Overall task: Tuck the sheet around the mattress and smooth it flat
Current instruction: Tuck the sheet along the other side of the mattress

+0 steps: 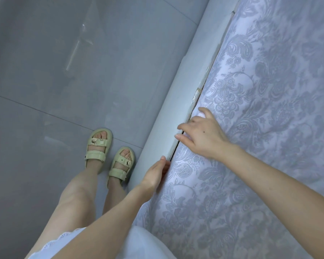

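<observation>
The floral sheet (260,128) lies spread on the right, its left edge running along the pale frame (168,109). The left hand (155,174), nearer, has straight fingers slid into the gap between frame and sheet, its grip apart and clamping nothing. The right hand (204,135), just beyond, rests spread on the sheet's edge, grip apart too. Sandalled feet (99,146) stand on the grey floor (64,71) at left.

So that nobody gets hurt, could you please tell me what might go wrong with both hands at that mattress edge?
The left hand has fingers in the narrow gap beside the bed frame, so they could get pinched. The frame's edge looks chipped just beyond the right hand and might snag the floral sheet. Creases near that hand could get tucked in.
</observation>
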The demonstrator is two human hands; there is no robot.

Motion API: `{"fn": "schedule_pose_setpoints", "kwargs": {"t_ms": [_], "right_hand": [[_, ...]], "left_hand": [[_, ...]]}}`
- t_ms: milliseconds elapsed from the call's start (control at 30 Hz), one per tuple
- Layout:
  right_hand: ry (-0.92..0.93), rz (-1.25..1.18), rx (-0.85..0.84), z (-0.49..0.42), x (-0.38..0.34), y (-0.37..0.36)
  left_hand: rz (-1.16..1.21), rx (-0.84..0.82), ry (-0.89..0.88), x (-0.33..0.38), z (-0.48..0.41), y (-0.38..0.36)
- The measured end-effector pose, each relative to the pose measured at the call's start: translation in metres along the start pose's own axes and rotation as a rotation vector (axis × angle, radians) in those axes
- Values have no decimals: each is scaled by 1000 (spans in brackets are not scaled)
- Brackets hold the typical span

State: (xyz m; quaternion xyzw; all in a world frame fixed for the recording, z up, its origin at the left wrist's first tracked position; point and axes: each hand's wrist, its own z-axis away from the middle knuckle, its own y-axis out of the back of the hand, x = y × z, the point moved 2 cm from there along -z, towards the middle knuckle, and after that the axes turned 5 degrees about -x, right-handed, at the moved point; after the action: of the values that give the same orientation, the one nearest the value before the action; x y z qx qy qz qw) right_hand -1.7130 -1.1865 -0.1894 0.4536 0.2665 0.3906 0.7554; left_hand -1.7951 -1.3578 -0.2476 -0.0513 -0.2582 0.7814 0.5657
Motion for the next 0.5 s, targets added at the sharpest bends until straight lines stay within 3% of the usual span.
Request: {"fn": "schedule_pose_setpoints", "kwargs": {"t_ms": [100,200,300,400,500], "right_hand": [[69,-20,16,8,-3,-23],[-26,-40,71,-2,-6,-34],[-59,-44,64,-4,-10,-33],[-114,-89,47,-4,-18,-25],[-182,-239,-7,3,-45,-22]], "left_hand": [[25,-82,100,-3,-4,-11],[-31,-68,136,7,-7,-6],[-213,26,91,12,-6,14],[-147,146,-42,0,6,42],[-151,281,-46,-25,20,79]]}}
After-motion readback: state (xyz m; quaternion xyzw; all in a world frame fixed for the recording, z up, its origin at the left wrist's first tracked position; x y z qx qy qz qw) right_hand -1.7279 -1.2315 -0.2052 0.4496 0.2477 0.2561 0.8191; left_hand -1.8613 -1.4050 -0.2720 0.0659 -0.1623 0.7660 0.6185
